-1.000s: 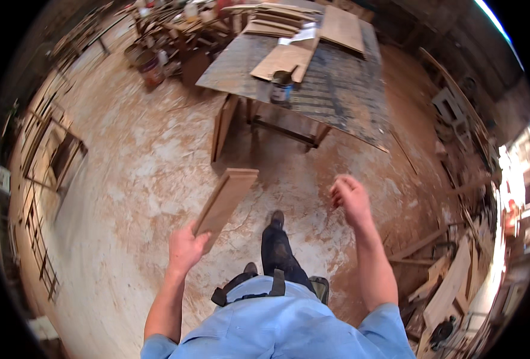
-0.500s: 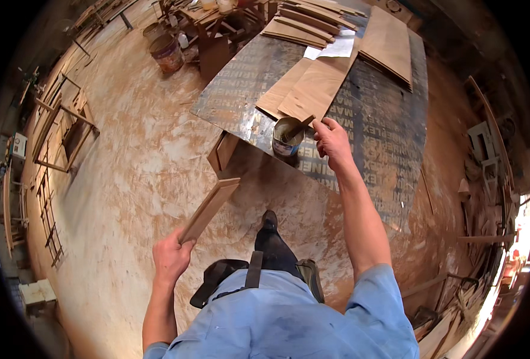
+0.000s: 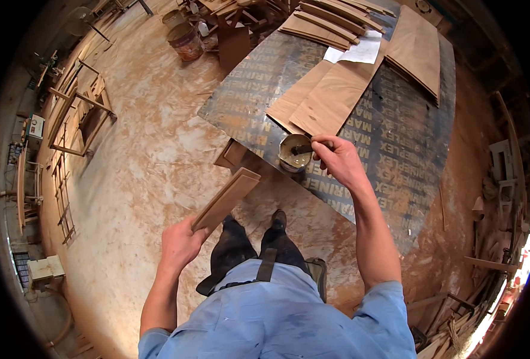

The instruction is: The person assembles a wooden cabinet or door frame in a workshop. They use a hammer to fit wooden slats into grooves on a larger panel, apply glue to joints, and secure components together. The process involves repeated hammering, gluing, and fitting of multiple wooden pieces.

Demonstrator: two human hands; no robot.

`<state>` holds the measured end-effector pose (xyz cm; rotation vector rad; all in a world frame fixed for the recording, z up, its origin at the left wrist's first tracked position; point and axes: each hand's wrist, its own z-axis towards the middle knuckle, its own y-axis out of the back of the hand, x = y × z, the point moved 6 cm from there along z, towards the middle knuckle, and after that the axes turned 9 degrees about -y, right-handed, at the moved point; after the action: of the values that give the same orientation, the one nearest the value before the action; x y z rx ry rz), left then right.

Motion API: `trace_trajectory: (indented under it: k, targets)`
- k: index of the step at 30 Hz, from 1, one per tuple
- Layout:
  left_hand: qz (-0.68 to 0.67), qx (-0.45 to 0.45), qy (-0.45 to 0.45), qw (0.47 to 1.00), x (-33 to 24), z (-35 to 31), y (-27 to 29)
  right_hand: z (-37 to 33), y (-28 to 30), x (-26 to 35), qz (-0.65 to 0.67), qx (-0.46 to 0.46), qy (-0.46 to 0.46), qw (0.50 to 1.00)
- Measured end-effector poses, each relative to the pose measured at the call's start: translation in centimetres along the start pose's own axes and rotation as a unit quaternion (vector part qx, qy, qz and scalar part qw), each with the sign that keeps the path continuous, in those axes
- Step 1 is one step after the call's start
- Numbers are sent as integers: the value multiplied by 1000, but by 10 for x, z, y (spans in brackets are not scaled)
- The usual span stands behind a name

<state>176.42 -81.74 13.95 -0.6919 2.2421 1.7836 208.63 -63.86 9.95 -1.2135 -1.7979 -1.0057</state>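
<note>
Head view: flat brown boards (image 3: pixel 228 200), held in the left grip (image 3: pixel 180 242), slant above the floor (image 3: pixel 133 179), near end hidden. The right grip (image 3: pixel 341 160) pinches a dark tool (image 3: pixel 302 149), its tip unclear inside the can (image 3: pixel 290 160) on the table (image 3: pixel 247 102).

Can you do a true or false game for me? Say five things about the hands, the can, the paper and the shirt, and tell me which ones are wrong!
1. The left hand is holding flat wood. True.
2. The right hand is down by the person's leg. False: it is at the can, with its fingers on the dark tool inside.
3. The can stands near an edge of the table. True.
4. The white paper is lying on the floor. False: it is up on the table, by the wooden boards.
5. The person's shirt is blue. True.
</note>
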Motion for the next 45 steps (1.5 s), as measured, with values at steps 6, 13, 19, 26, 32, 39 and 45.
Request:
trace_trajectory:
  k: [6, 13, 19, 26, 32, 39, 45]
  targets:
    - [14, 55, -7, 998, -9, 23, 1, 7, -6, -38, 33, -28, 3, 999]
    - [12, 109, -32, 993, -5, 39, 3, 8, 0, -55, 267, -55, -48, 961]
    - [36, 168, -54, 984, -2, 51, 3, 0, 6, -45, 332, -96, -21, 938]
    - [22, 216, -46, 975, 3, 64, 6, -25, -31, -23, 373, -38, 10, 927]
    - [14, 220, -41, 975, 9, 70, 12, -20, -61, -16, 368, -13, -15, 930]
    - [14, 231, -37, 972, 15, 74, 17, -11, -82, -14, 341, 13, -26, 940]
    - [8, 231, -25, 973, 15, 73, 24, 0, -77, -23, 345, -24, -25, 938]
